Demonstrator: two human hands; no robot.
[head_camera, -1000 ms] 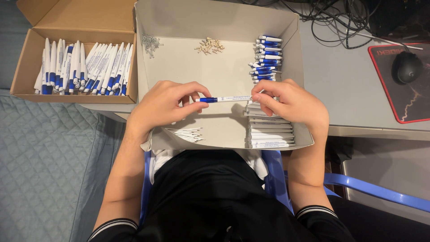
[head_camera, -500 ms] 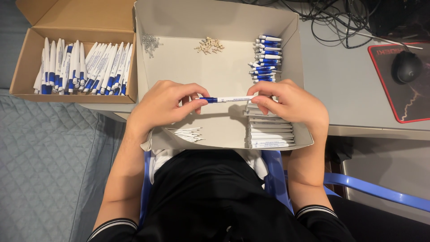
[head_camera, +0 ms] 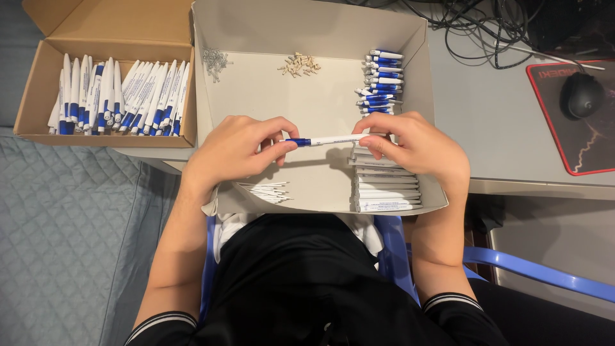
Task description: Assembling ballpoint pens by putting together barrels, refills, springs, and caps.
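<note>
At the far left lies a grey quilted bed cover (head_camera: 64, 224), and above it an open brown cardboard box (head_camera: 38, 96) holds a row of white-and-blue pens (head_camera: 122, 96) packed side by side, leaning together so they stay in order.

Next to it stands a larger pale box (head_camera: 307, 96), its near wall over the person's lap. Small parts are sorted into separate heaps on its floor, probably to keep each kind within reach: a cluster of thin metal springs (head_camera: 214, 61) in the far left corner, a little pile of tan pieces (head_camera: 300, 64) further right, and a fan of thin white refills (head_camera: 269, 191) near the front edge.

The left hand (head_camera: 237, 150) is curled, its thumb and fingers pinching the blue end of a pen (head_camera: 327, 140) that runs level between both hands, above the middle of the pale box. The right hand (head_camera: 416, 144) closes its fingertips on the white end, so the two hands brace the pen from opposite ends, a grip suited to twisting or pressing its halves together.

Beneath the right hand sits a stack of white barrels (head_camera: 384, 189), and behind it a pile of blue pen parts (head_camera: 381, 83) lies against the box's right wall.

Further right, the grey table (head_camera: 487, 122) carries tangled black cables (head_camera: 487, 25), and a black mouse (head_camera: 581, 95) rests on a red-edged mouse pad (head_camera: 592, 147). A blue chair (head_camera: 532, 272) shows below.
</note>
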